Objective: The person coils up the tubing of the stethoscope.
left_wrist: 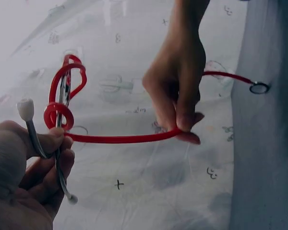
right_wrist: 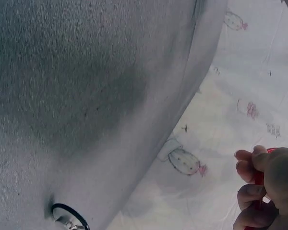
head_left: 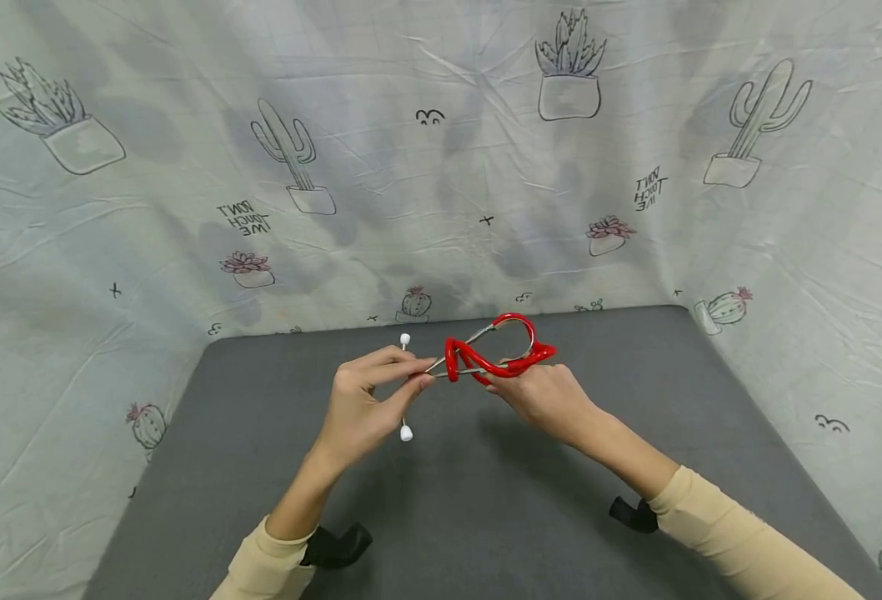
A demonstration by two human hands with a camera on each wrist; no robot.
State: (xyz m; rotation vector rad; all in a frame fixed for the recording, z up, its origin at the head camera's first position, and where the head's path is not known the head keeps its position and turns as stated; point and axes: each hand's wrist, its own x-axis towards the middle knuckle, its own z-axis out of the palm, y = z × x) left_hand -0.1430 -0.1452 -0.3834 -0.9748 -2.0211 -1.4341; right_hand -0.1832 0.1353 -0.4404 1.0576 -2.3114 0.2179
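Observation:
A stethoscope with red tubing (head_left: pixel 512 367) is held up above the grey table. My left hand (head_left: pixel 358 408) pinches its metal ear tubes near the white ear tips (head_left: pixel 406 433), which stick out on either side of the fingers. The tubing is wound round the metal tubes in loops, clearest in the left wrist view. My right hand (head_left: pixel 549 400) grips a stretch of red tube (left_wrist: pixel 125 139) running across from the left hand. Past the right hand, the tube's end carries the round chest piece (left_wrist: pixel 259 87), which the right wrist view shows in part near the table.
The grey table (head_left: pixel 276 433) lies beneath both hands. White cloth printed with cacti (head_left: pixel 426 208) hangs behind it and along both sides. Black straps (head_left: pixel 339 547) show at the wrists by the beige sleeves (head_left: pixel 741 533).

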